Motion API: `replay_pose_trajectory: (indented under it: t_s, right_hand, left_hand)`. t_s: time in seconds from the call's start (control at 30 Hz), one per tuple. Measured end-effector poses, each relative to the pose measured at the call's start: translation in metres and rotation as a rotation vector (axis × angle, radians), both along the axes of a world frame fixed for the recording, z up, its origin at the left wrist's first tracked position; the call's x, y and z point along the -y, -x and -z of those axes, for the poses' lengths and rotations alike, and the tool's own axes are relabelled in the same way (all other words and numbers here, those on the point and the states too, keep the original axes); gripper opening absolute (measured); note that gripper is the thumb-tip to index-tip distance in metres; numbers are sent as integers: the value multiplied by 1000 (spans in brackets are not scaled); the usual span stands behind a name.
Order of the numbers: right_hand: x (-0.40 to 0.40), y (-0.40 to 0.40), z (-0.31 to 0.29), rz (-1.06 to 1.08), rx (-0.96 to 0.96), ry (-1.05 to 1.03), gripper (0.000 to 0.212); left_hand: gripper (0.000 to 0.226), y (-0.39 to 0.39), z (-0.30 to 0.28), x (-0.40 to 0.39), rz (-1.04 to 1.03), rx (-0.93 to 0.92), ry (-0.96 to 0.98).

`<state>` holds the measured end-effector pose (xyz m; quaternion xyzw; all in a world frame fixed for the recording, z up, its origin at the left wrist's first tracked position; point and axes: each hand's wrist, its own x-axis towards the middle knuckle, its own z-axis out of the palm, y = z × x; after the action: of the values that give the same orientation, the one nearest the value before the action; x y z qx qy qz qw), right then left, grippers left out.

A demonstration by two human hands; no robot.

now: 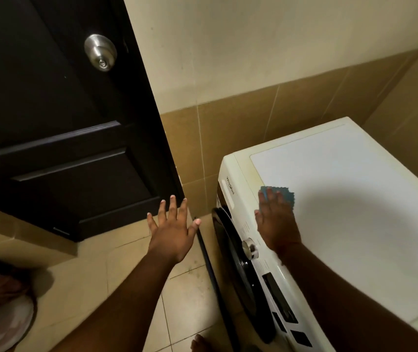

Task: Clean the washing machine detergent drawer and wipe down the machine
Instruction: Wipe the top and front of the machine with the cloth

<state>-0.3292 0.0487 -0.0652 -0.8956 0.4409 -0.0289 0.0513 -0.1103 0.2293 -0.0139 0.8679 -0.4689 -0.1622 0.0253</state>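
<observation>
**Right hand flat on a blue cloth atop the washing machine, left hand spread in the air**

The right hand (275, 222), just right of the frame's centre, lies palm down with its fingers straight, pressing a small blue cloth (282, 195) against the white top of the washing machine (355, 199). The cloth shows beyond the fingertips, near the front left corner of the top panel, just behind the edge where the top meets the control fascia. The forearm runs down to the lower right of the frame, over the machine's front edge.

The left hand (173, 229), at centre frame, hovers over the floor with all fingers spread wide and holds nothing. It touches neither the machine nor the door; its forearm comes up from the bottom centre.

The washing machine fills the right half of the frame. Its front faces left in the picture: a round silver dial (249, 247) sits just below the right wrist, a dark display panel (279, 298) lies further toward the lower right, and the dark round door (230, 262) curves beneath them. A brand mark is printed near the fascia's upper end. The detergent drawer cannot be told apart on the fascia.

A dark panelled door (58, 128) with a silver knob (100, 52) occupies the upper left. Beige tiled floor (126, 275) lies below the left hand, tan wall tiles (253, 115) stand behind the machine, and a bare foot (201, 344) shows at the bottom edge.
</observation>
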Motion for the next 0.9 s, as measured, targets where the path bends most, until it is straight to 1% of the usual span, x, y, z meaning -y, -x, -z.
replay_pose_trajectory:
  t_s: [0.03, 0.07, 0.1, 0.17, 0.2, 0.3, 0.33, 0.43, 0.47, 0.53, 0.57, 0.63, 0.67, 0.7, 0.77, 0.8, 0.9]
  right_hand:
    - [0, 1, 1, -87, -16, 7, 57]
    - [6, 6, 0, -121, -28, 7, 58]
    - [13, 8, -1, -74, -21, 9, 59]
    - [17, 4, 0, 97, -1, 20, 60]
    - [11, -3, 1, 109, -21, 8, 60]
    - [3, -10, 5, -104, -71, 32, 59]
    - [7, -9, 4, -96, -60, 32, 59]
    - [8, -18, 3, 78, -38, 61, 59]
    - [4, -23, 5, 53, -53, 73, 60]
    - [7, -27, 6, -97, -69, 89, 60]
    - [12, -27, 4, -106, -58, 89, 59]
    - [22, -33, 1, 23, -28, 65, 61]
    - [22, -39, 2, 50, -35, 46, 62]
    - [19, -44, 4, 5, -51, 42, 62]
    - [23, -48, 8, -171, -79, 71, 59]
    - [31, -46, 7, -177, -73, 67, 59]
    - [43, -56, -2, 49, -56, 30, 60]
  left_hand:
    - [71, -6, -1, -2, -8, 0, 0]
    - [71, -9, -2, -4, -8, 1, 1]
    - [71, -13, -2, -5, -3, 5, 3]
    - [71, -18, -3, -6, 4, 11, 3]
    - [70, -20, -3, -5, 3, 9, -4]
    - [71, -24, -2, 3, 21, 7, -22]
    - [71, -26, -2, 8, 35, 11, -24]
    - [70, -34, -1, 25, 47, 15, -19]
    - [70, -37, -2, 31, 47, 13, -13]
    - [70, -43, -3, 49, 66, 12, 1]
    - [70, -46, -4, 58, 80, 12, 9]
    - [70, -52, -6, 78, 102, 12, 18]
    - [70, -55, -7, 88, 107, 14, 23]
    - [70, -58, -8, 96, 110, 14, 27]
    - [69, -63, -11, 111, 119, 19, 34]
    - [69, -64, -12, 117, 127, 22, 37]
    - [69, -69, -14, 128, 125, 24, 37]
